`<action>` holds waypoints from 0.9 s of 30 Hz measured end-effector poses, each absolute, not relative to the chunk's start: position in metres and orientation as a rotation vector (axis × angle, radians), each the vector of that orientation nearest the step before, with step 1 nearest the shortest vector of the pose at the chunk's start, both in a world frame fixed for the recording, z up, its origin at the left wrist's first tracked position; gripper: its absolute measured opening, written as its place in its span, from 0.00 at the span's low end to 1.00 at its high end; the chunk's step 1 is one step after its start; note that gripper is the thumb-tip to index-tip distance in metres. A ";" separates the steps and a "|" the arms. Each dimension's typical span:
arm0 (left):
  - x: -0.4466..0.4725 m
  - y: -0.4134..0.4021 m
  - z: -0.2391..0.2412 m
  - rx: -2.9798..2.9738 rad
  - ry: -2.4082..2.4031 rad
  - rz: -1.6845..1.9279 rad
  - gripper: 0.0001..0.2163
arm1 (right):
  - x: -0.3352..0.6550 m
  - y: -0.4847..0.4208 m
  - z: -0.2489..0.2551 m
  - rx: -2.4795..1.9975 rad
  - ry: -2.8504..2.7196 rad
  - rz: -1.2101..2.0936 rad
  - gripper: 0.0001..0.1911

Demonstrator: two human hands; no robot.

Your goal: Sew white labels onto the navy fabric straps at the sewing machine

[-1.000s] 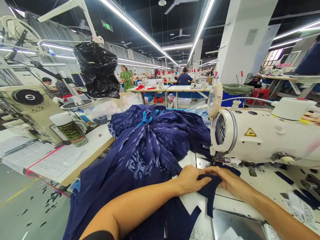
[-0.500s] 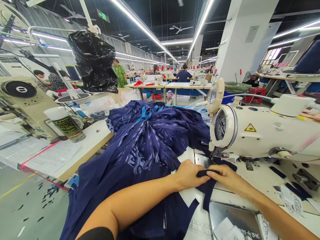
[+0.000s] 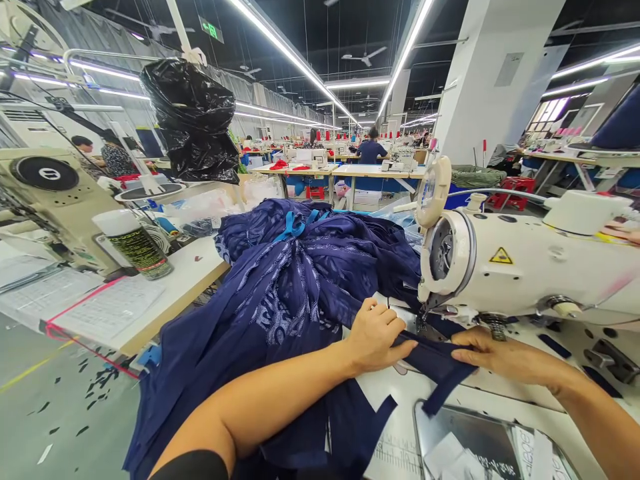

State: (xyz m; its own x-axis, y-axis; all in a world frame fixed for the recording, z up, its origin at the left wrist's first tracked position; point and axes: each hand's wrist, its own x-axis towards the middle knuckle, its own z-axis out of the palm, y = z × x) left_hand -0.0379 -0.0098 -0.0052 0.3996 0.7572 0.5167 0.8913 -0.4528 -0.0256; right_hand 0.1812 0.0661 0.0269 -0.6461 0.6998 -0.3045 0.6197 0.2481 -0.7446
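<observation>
A navy fabric strip (image 3: 431, 357) lies stretched between my two hands, just in front of the needle area of a white sewing machine (image 3: 530, 260). My left hand (image 3: 376, 337) is closed on the strip's left end, fingers curled and thumb pointing right. At the other end, my right hand (image 3: 495, 355) pinches the cloth between thumb and fingers, to the right of the needle. A loose tail of the strip hangs below that pinch. Left of the hands spreads a large heap of navy lace-trimmed garments (image 3: 300, 280), bundled with a bright blue tie (image 3: 291, 228).
White labels (image 3: 453, 457) lie on a metallic tray (image 3: 463, 423) near the front edge. A spray can (image 3: 134, 245) stands on the left table, beside papers (image 3: 117, 307). A black plastic bag (image 3: 193, 120) hangs above. Other people sit at machines farther back.
My right hand has moved right along the strip, away from my left hand. My left hand has shifted slightly left and up, and more of the strip now shows between them.
</observation>
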 end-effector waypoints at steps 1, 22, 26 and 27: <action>-0.038 -0.010 -0.006 -2.357 -1.431 -0.652 0.15 | 0.180 0.065 0.027 -1.283 -2.399 1.377 0.12; -0.036 -0.009 -0.014 -2.370 -1.367 -0.805 0.12 | 0.184 0.079 0.000 -1.223 -2.592 1.385 0.19; -0.036 -0.008 -0.015 -2.369 -1.368 -0.824 0.12 | 0.182 0.078 -0.002 -1.235 -2.593 1.399 0.21; -0.036 -0.008 -0.015 -2.371 -1.368 -0.825 0.12 | 0.182 0.078 -0.002 -1.230 -2.590 1.404 0.21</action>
State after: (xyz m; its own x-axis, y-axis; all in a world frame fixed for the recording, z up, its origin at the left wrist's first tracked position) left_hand -0.0364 -0.0080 -0.0152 0.3881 0.6971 0.6029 0.8584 -0.5115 0.0389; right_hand 0.1821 0.0779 -0.0024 -0.7021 0.6021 -0.3801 0.6471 0.3170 -0.6933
